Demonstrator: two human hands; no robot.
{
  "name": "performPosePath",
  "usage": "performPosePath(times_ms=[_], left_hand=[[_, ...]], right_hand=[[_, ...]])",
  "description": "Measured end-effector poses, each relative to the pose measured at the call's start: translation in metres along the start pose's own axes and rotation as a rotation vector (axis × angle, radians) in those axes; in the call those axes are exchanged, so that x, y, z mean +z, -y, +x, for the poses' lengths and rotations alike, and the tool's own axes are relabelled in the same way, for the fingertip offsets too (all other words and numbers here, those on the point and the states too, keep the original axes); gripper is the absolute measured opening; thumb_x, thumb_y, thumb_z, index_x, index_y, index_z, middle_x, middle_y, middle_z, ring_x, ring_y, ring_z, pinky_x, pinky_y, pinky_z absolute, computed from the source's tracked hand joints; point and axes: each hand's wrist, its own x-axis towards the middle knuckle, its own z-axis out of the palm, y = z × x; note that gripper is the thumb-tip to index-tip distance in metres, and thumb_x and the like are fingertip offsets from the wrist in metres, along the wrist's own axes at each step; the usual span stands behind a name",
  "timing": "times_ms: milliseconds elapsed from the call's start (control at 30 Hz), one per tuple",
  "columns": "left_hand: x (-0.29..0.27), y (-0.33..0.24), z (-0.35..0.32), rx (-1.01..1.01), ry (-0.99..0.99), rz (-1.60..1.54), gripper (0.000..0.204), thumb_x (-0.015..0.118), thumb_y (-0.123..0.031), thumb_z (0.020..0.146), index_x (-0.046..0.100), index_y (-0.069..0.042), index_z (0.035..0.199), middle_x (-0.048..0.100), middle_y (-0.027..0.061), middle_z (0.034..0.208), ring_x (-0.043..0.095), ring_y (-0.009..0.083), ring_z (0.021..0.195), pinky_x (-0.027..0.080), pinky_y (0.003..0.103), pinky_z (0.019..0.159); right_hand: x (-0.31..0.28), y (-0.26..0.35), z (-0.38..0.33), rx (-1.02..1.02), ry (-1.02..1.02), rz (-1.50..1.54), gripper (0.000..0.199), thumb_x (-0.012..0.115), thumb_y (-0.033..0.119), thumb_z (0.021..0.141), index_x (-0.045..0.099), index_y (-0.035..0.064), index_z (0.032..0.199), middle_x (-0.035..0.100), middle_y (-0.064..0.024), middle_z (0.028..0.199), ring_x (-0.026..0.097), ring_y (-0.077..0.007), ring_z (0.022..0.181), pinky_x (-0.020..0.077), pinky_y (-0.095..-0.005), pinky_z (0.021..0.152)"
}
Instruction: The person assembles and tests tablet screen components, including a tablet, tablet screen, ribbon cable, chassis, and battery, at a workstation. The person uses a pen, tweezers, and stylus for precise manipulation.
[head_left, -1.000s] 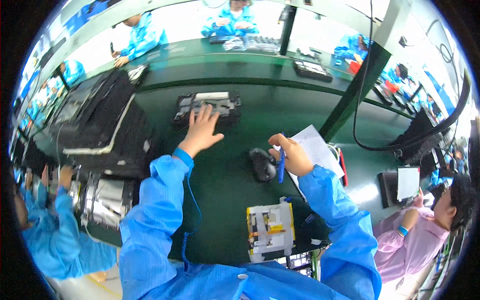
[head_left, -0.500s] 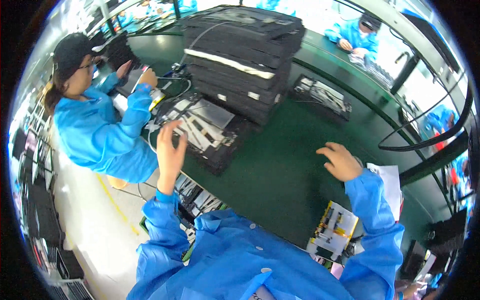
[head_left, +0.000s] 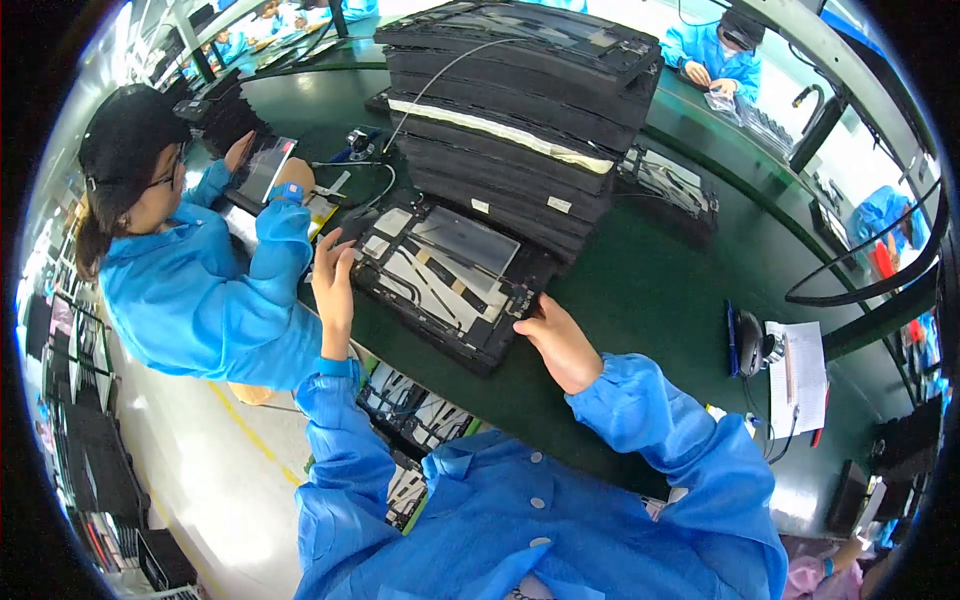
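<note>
A black tray (head_left: 478, 347) lies on the green table, holding a grey flat panel (head_left: 467, 240) and several pale, flat parts with dark strips. My right hand (head_left: 562, 345) grips its right edge, thumb on the rim and the other fingers partly hidden behind the corner. At the tray's left end is my left hand (head_left: 335, 290), fingers raised and apart beside the edge; whether they touch it is hard to tell. Just behind, a tall stack of black trays (head_left: 500, 140) stands with one white layer in it and a grey cable over its side.
A co-worker in blue (head_left: 200, 260) sits at the left, holding a flat screen (head_left: 266, 170). Another tray (head_left: 668, 190) lies right of the stack. A dark mouse-like device (head_left: 747, 343) and a paper sheet (head_left: 797, 375) lie at the right. Below the table edge are more filled trays (head_left: 415, 410).
My right hand has moved left from over the table onto the tray's right edge. My left hand is slightly lower, at the tray's left end. The view has shifted; the yellow-edged pack is now mostly hidden.
</note>
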Motion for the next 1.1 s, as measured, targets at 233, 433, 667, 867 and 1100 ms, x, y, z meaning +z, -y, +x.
performPosePath(times_ms=[233,433,667,867,1100], left_hand=[[0.008,-0.077,-0.031,0.035,-0.026,-0.049,0.041,0.045,-0.024,0.090,0.049,0.001,0.122,0.058,0.0149,0.116,0.052,0.0208,0.109,0.033,0.032,0.097],[0.036,-0.116,-0.113,0.047,0.277,-0.110,0.059,0.048,-0.045,0.085,0.051,0.004,0.118,0.054,0.0149,0.119,0.052,0.0244,0.110,0.040,0.035,0.092],[0.084,-0.140,-0.166,-0.104,0.564,-0.091,0.050,0.058,-0.030,0.084,0.049,0.000,0.123,0.053,0.0149,0.116,0.055,0.0248,0.105,0.047,0.034,0.084],[0.081,-0.128,-0.188,-0.114,0.586,0.105,0.059,0.060,-0.011,0.081,0.037,-0.003,0.134,0.052,0.0214,0.118,0.055,0.0314,0.105,0.045,0.039,0.089],[0.101,-0.153,-0.175,0.458,0.563,0.497,0.043,0.059,-0.012,0.080,0.051,-0.003,0.121,0.057,0.0150,0.112,0.055,0.0349,0.099,0.045,0.041,0.084]], right_hand=[[-0.011,0.032,-0.041,0.051,-0.040,0.069,0.050,0.052,0.000,0.078,0.043,-0.0037,0.126,0.053,-0.0111,0.121,0.048,-0.0190,0.111,0.0325,-0.0304,0.099],[-0.068,0.074,-0.145,0.131,-0.225,0.098,0.050,0.048,0.002,0.080,0.041,-0.0052,0.129,0.054,-0.0122,0.121,0.047,-0.0188,0.115,0.0308,-0.0302,0.102],[-0.098,0.063,-0.223,0.278,-0.617,0.223,0.058,0.044,-0.002,0.083,0.027,-0.0069,0.138,0.042,-0.0152,0.135,0.039,-0.0220,0.124,0.0279,-0.0310,0.105],[-0.101,0.053,-0.243,0.225,-0.405,-0.372,0.067,0.055,0.008,0.086,0.019,-0.0060,0.141,0.031,-0.0224,0.142,0.033,-0.0280,0.131,0.0315,-0.0353,0.104],[-0.069,0.064,-0.190,-0.089,-0.324,-1.411,0.067,0.067,0.009,0.076,0.036,-0.0011,0.134,0.030,-0.0224,0.141,0.045,-0.0397,0.118,0.0377,-0.0415,0.100]])
